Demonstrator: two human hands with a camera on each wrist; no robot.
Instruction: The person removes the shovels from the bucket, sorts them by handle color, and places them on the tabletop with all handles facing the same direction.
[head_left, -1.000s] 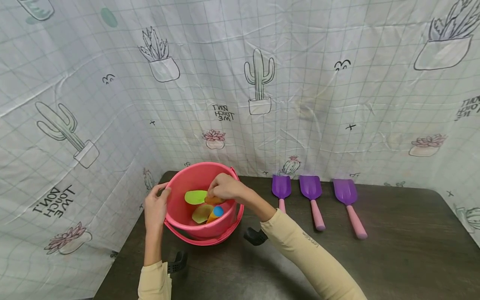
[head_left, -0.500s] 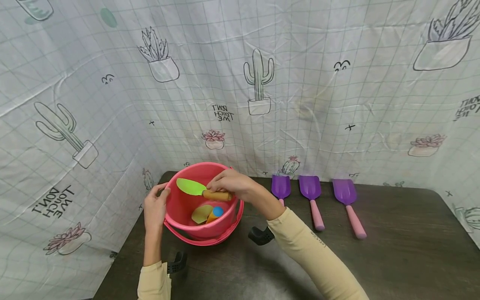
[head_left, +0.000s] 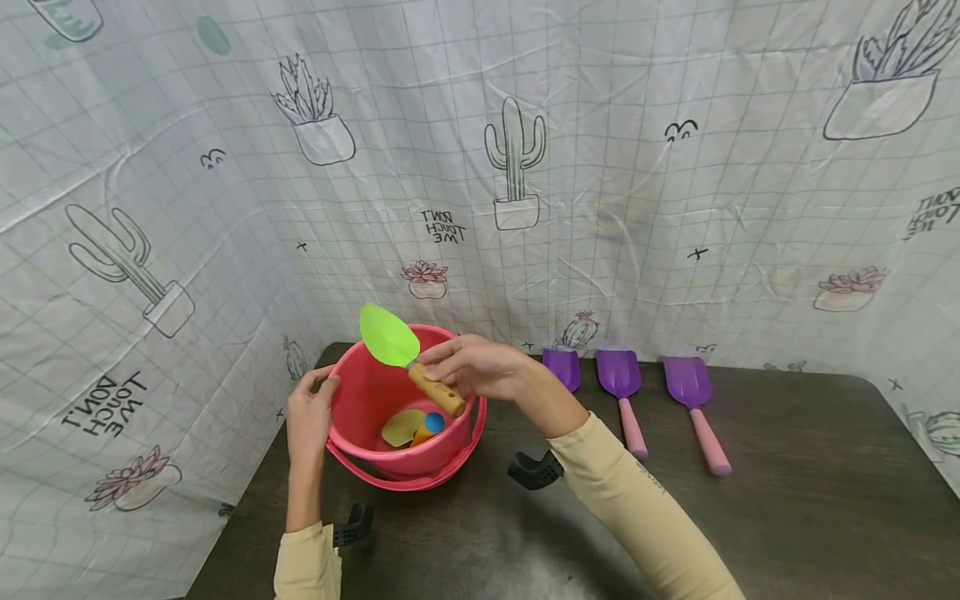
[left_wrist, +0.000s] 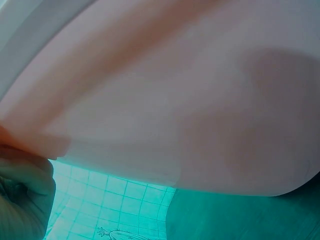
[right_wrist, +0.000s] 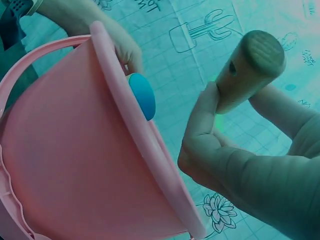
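Note:
A pink bucket (head_left: 360, 408) stands at the left of the dark table. My left hand (head_left: 309, 417) grips its left rim, thumb on the inner side; in the left wrist view the bucket wall (left_wrist: 125, 100) fills most of the picture. My right hand (head_left: 483, 367) pinches the wooden handle of a trowel with a bright green blade (head_left: 390, 335), tilted over the bucket's opening. In the right wrist view the handle's end (right_wrist: 252, 70) shows between the fingers. Inside the bucket lie a yellowish blade (head_left: 402, 427) and an orange handle with a blue end (head_left: 432, 423).
Three purple shovels with pink handles lie in a row right of the bucket: a left one (head_left: 561, 368) partly behind my right arm, a middle one (head_left: 619, 375) and a right one (head_left: 688, 382). A patterned curtain (head_left: 600, 275) hangs behind the table (head_left: 810, 467).
My right hand has lifted the trowel up out of the bucket, moving right and turning its green blade upward. My left hand has stayed on the rim.

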